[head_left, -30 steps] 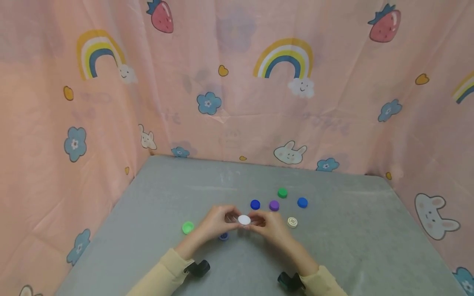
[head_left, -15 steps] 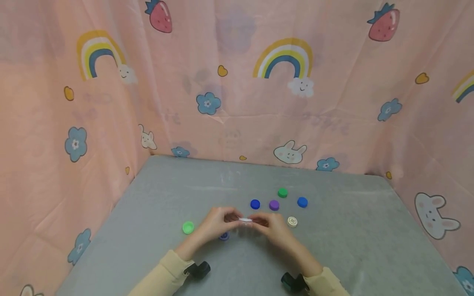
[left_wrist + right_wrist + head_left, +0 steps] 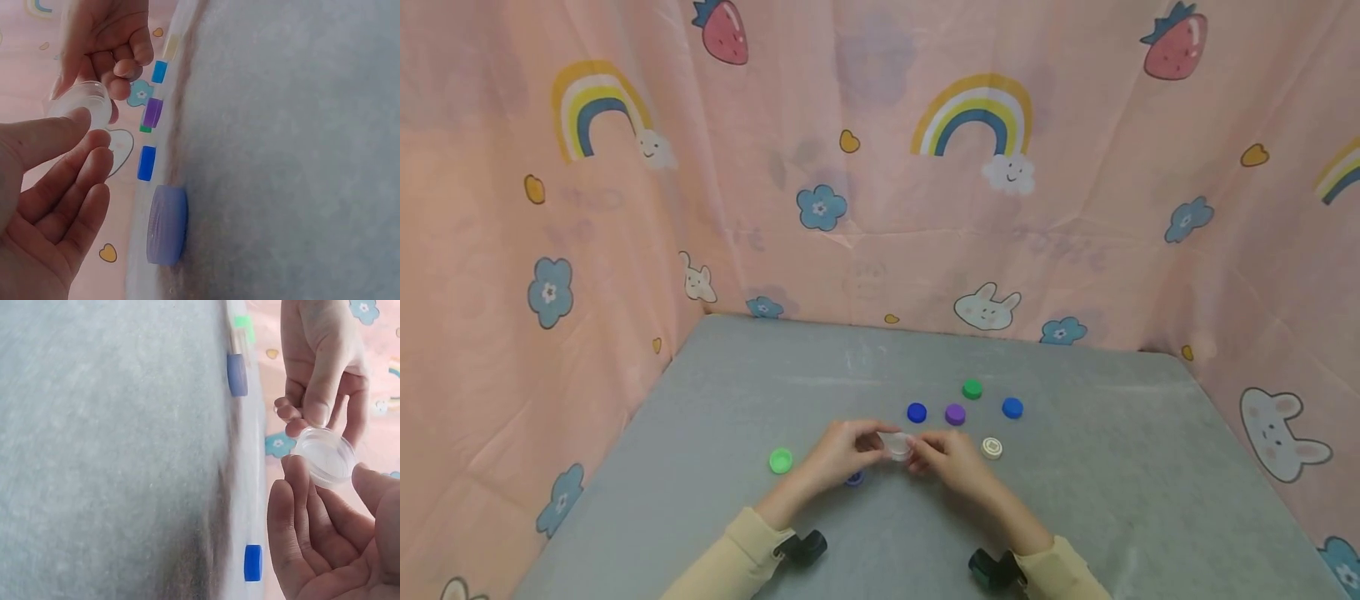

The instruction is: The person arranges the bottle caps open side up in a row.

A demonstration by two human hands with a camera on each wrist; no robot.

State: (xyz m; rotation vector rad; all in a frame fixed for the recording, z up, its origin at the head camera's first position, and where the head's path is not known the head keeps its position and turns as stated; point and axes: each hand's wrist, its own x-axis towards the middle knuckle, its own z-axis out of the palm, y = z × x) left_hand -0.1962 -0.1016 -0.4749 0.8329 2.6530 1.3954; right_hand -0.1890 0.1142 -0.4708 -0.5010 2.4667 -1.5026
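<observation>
A small round clear plastic cap [image 3: 898, 447] is held above the table between both hands, its hollow side showing in the head view. My left hand [image 3: 842, 447] pinches it by the left rim; in the left wrist view the left thumb lies across the cap's side. On the opposite edge my right hand [image 3: 958, 462] has thumb and forefinger at the rim, pinching it, with the other fingers curled below. The right wrist view looks through the clear cap [image 3: 326, 456] between the two hands. A bluish-purple cap [image 3: 854, 477] lies just under the left wrist, partly covered by it.
On the grey table [image 3: 1112, 467] lie a light green cap [image 3: 780, 460] at left, and dark blue [image 3: 917, 412], purple [image 3: 955, 414], green [image 3: 972, 389], blue [image 3: 1012, 407] and cream [image 3: 992, 448] caps beyond the right hand. A pink printed curtain [image 3: 910, 258] surrounds the table.
The cap has turned over between the hands: first its flat white face showed, then its thin edge, now its hollow side. The right fingers have shifted on its rim. The other caps stay put.
</observation>
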